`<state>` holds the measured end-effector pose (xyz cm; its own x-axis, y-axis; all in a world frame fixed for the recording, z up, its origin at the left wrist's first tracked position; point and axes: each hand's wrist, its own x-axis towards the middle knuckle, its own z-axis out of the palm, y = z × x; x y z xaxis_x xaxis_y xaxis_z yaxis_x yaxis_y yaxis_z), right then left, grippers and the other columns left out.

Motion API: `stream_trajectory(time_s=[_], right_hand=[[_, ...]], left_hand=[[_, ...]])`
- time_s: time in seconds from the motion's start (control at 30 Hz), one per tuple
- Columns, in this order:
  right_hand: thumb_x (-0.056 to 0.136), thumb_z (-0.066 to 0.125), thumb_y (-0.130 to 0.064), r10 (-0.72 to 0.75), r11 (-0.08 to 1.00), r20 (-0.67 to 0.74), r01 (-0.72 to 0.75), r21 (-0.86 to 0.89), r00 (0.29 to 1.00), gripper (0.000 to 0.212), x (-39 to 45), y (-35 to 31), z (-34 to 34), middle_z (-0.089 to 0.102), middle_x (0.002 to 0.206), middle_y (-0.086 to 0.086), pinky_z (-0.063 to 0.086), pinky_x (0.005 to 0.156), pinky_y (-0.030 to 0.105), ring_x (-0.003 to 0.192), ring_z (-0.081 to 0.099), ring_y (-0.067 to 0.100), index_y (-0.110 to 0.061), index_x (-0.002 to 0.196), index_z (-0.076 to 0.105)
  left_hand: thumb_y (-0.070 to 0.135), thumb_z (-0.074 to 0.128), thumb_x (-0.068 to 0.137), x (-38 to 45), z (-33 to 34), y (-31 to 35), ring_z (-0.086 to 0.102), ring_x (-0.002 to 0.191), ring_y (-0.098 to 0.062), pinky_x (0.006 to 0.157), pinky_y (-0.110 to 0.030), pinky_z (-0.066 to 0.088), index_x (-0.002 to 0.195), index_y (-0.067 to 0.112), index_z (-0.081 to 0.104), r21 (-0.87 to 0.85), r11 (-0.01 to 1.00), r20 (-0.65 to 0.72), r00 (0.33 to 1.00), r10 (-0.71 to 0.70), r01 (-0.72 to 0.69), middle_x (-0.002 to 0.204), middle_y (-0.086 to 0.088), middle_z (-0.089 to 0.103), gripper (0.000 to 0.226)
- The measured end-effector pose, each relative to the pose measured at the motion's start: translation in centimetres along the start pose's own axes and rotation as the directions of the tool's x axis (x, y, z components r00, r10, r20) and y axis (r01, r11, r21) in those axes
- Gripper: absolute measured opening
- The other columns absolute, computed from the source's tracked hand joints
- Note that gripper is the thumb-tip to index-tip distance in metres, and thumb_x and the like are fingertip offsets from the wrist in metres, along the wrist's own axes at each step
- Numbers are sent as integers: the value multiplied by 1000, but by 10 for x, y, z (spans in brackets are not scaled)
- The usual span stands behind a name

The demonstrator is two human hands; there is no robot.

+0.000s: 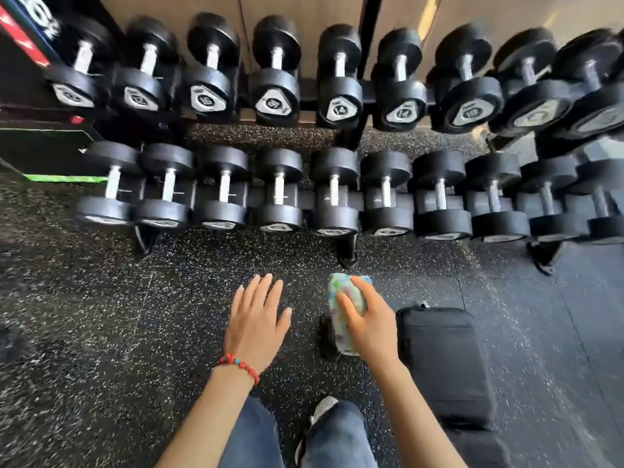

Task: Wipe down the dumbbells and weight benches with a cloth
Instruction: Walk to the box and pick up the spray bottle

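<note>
Black dumbbells with steel handles fill a two-tier rack: an upper row [276, 76] and a lower row [279, 190]. My right hand [369, 324] grips a folded cloth [342, 327] with pale green and coloured spots, held over the floor just left of a black padded bench [442, 359]. A dark object shows behind the cloth, partly hidden. My left hand [258, 320] hovers flat over the floor with fingers spread, holding nothing, a red bead bracelet on its wrist. Both hands are below and in front of the lower row, touching no dumbbell.
The floor is black speckled rubber [101, 315]. Rack feet [347, 255] stick out onto the floor under the lower row. A dark mat with a green edge [64, 179] lies at the left. My jeans-clad legs and a shoe are at the bottom.
</note>
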<state>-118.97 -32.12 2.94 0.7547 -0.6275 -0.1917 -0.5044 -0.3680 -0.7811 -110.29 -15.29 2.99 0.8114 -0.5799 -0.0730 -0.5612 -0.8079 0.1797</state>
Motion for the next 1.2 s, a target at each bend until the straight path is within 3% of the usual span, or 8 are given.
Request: stream_trajectory(time_s=[0.2,0.4,0.6,0.7,0.8,0.97,1.2], right_hand=[[85,60,-42,-148,986,184,159,-50,972,33,1,-78,79,65,109,-5,47,83,31,94,61,15,-29,115,57],[86,59,-42,-265,955,343,295,-40,901,35,-16,-171,173,65,110,-3,48,85,34,95,61,16,-29,119,56],[86,58,-43,-333,920,494,391,-15,803,34,-42,-249,261,67,103,-4,50,81,33,90,61,16,-32,118,56],[86,58,-41,-364,890,566,455,-22,739,30,-54,-280,298,65,95,-6,47,75,29,88,61,15,-33,116,56],[87,59,-39,-370,869,622,494,-32,690,32,-62,-305,329,63,95,-7,46,78,28,90,61,15,-31,118,56],[88,56,-40,-385,824,691,566,-42,612,33,-64,-341,383,68,102,1,49,80,34,90,61,20,-28,119,56],[88,56,-41,-381,807,750,591,-16,541,33,-37,-404,467,68,103,2,51,82,35,90,61,20,-28,118,57]], left_hand=[[38,35,85,-30,-31,-95,61,107,-33,88,-51,48,113,4,65,-47,982,-97,978,-185,181,116,-17,64,53],[38,34,87,-74,-57,-212,61,107,-34,88,-51,49,113,3,65,-93,929,-177,912,-369,358,116,-18,64,53],[41,31,89,-129,-79,-310,59,111,-34,90,-49,47,116,4,63,-130,825,-199,800,-565,550,119,-16,63,56],[40,37,94,-150,-81,-348,48,124,-33,103,-46,37,128,6,55,-168,755,-206,726,-656,634,132,-16,54,51],[44,28,92,-164,-83,-377,47,125,-34,104,-47,35,128,5,54,-189,697,-225,661,-716,691,133,-17,53,60],[29,58,90,-175,-81,-419,48,123,-37,102,-50,37,125,2,57,-219,617,-220,578,-786,756,131,-20,54,44],[28,64,85,-152,-94,-510,56,114,-38,93,-52,44,118,2,61,-173,555,-237,513,-825,813,123,-20,59,43]])
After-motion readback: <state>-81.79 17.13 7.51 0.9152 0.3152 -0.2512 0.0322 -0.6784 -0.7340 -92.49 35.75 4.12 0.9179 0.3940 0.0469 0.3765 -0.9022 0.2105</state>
